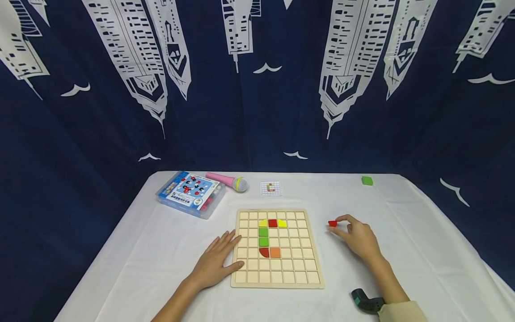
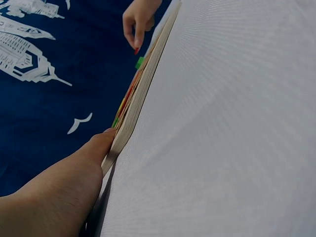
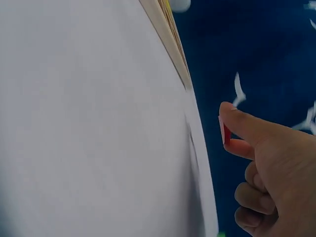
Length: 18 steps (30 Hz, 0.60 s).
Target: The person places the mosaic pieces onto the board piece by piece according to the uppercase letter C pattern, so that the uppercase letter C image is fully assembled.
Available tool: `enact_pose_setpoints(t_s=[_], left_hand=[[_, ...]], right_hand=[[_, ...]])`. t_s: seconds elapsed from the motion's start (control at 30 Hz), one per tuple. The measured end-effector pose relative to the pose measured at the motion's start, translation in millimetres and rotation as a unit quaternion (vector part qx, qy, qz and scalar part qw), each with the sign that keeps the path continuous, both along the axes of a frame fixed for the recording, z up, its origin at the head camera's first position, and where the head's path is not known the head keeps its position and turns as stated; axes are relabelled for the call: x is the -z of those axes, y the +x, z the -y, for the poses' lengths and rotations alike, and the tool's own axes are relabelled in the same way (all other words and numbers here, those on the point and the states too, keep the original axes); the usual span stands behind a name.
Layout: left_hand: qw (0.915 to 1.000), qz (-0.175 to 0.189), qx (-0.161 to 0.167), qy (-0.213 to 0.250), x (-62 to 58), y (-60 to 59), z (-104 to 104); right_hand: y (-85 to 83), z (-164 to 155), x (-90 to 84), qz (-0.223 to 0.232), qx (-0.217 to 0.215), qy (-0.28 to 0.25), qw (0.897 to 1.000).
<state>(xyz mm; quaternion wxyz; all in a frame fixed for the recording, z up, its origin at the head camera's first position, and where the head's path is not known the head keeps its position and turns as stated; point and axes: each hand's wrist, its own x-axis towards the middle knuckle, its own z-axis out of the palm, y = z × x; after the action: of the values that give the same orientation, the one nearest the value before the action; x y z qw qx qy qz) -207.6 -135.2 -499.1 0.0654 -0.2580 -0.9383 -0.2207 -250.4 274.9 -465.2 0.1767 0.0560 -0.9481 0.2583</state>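
Note:
A wooden grid board (image 1: 289, 264) lies on the table, with several colored tiles in its squares: yellow pieces at the top beside a red square tile (image 1: 272, 223), two green squares (image 1: 263, 232) down the left, then a red quarter-round tile (image 1: 263, 252) and an orange square (image 1: 275, 252). My left hand (image 1: 215, 261) rests at the board's left edge, fingers extended and thumb spread along the rim. To the right of the board, my right hand (image 1: 360, 237) pinches a small red tile (image 1: 332, 223) between thumb and index finger; its other fingers curl in the right wrist view.
Behind the board lie a blue-labelled plastic box (image 1: 191, 192), a pink toy microphone (image 1: 225, 180) and a small pattern card (image 1: 271, 188). A green tile (image 1: 367, 180) sits at the back right. A black device (image 1: 366, 302) is by the right wrist.

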Motion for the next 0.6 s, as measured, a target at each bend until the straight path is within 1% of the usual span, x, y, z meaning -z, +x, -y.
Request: enact_pose_setpoints(t_s=[0.1, 0.37, 0.5, 0.6], left_hand=[[1.0, 0.002, 0.001, 0.003, -0.3, 0.0, 0], [1.0, 0.007, -0.002, -0.005, 0.3, -0.2, -1], [1.0, 0.006, -0.001, -0.003, -0.2, -0.3, -1], [1.0, 0.007, -0.001, -0.004, -0.4, -0.6, 0]], right_hand=[[6.0, 21, -5.1, -0.01, -0.02, 0.007, 1.0], [27.5, 70, -15.7, -0.01, -0.067, 0.032, 0.997], [37.2, 90, -15.2, -0.01, -0.081, 0.046, 0.996], [42.8, 102, -12.4, 0.003, -0.089, 0.048, 0.995]])
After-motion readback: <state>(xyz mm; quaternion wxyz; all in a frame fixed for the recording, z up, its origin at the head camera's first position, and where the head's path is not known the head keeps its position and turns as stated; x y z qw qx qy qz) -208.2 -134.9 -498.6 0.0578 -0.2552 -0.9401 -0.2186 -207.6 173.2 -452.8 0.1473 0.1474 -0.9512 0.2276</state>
